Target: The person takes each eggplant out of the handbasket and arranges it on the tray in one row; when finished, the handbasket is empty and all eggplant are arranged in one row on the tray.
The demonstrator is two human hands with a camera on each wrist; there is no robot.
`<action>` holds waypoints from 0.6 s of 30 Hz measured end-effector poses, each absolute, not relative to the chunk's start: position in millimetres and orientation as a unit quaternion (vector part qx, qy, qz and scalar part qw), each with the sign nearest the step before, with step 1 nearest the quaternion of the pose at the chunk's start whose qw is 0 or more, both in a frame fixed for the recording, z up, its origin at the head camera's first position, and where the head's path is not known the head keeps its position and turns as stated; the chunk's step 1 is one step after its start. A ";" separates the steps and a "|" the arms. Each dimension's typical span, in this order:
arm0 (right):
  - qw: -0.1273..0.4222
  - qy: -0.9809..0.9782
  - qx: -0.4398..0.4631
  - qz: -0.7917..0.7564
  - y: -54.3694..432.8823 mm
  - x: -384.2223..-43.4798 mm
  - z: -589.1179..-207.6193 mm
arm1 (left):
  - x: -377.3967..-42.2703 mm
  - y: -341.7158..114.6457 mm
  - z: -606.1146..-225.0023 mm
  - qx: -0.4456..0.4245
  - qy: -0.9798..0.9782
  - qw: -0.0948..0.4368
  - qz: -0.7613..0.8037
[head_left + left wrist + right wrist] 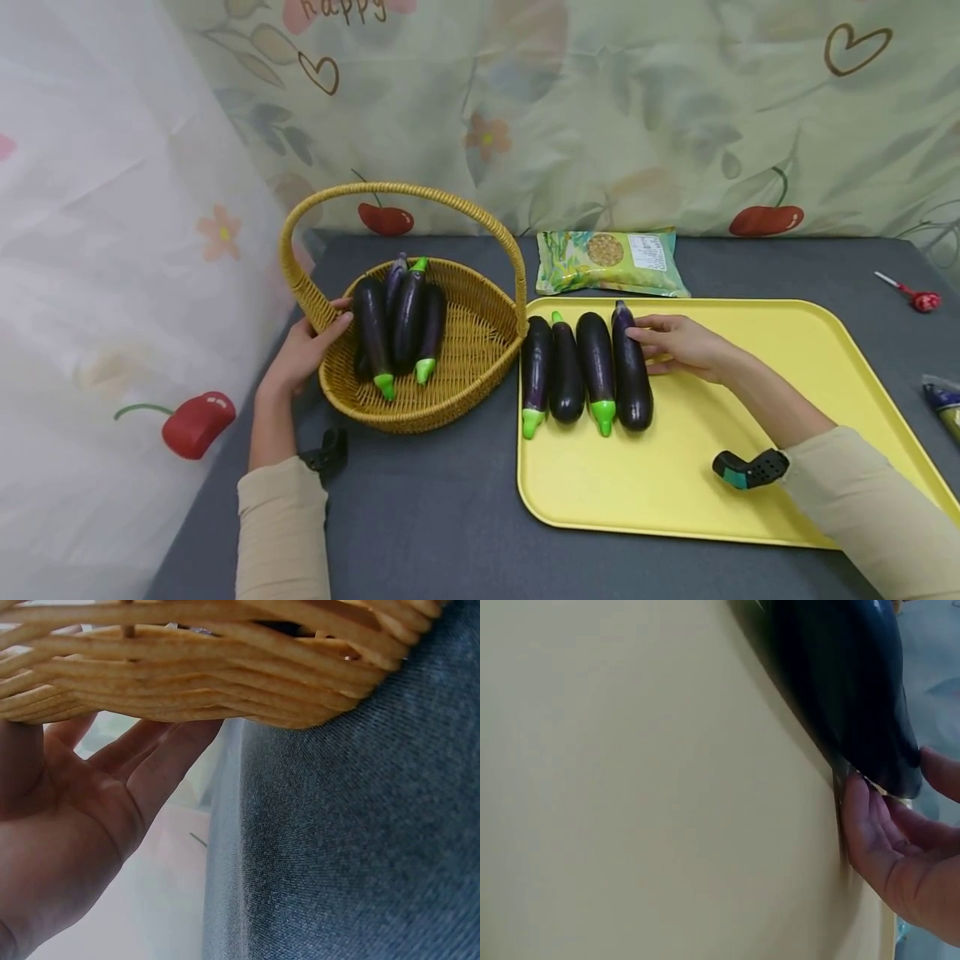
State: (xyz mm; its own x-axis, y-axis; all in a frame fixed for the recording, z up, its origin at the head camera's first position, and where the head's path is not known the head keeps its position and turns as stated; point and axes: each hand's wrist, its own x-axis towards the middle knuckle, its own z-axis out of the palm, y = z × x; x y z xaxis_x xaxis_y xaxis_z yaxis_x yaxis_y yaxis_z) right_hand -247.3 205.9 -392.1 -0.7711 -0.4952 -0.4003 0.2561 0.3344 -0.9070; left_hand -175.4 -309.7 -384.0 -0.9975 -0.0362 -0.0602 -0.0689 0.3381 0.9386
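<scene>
My left hand (300,354) holds the left rim of a wicker basket (480,379), its thumb at the rim beside the handle. In the left wrist view, the fingers lie against the outside of the woven wall (180,682). Several dark purple eggplants (408,321) lie inside the basket, mostly toward its left. On the yellow tray (712,492), more eggplants stand in a row along the left edge. My right hand (686,343) pinches the upper end of the rightmost eggplant (633,375). Thumb and fingers sit on either side of that eggplant's end (855,697) in the right wrist view.
A green snack packet (611,262) lies behind the tray. Far right on the dark tabletop (427,517) are a red lollipop (922,300) and a partly cut-off packet (947,404). The basket's tall handle (405,190) arches over it. Printed curtains (637,125) hang behind and at left.
</scene>
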 end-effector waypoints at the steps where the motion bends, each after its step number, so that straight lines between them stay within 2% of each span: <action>1: 0.327 0.753 -0.080 -0.566 205.1 -246.4 -391.2 | -175.4 -309.6 -384.0 -0.032 0.818 0.014 0.574; 18: 0.318 0.812 -0.055 -0.486 192.2 -236.2 -380.7 | -175.3 -308.8 -383.8 -0.035 0.816 0.016 0.577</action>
State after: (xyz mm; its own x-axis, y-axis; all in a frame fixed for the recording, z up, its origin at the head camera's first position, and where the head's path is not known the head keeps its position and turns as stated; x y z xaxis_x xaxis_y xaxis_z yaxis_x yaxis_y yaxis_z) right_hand -236.2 192.2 -380.7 -0.7918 -0.3985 -0.4630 0.2198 0.5213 -0.8246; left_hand -175.3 -308.8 -383.8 -0.9970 -0.0394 -0.0665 -0.0758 0.3314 0.9404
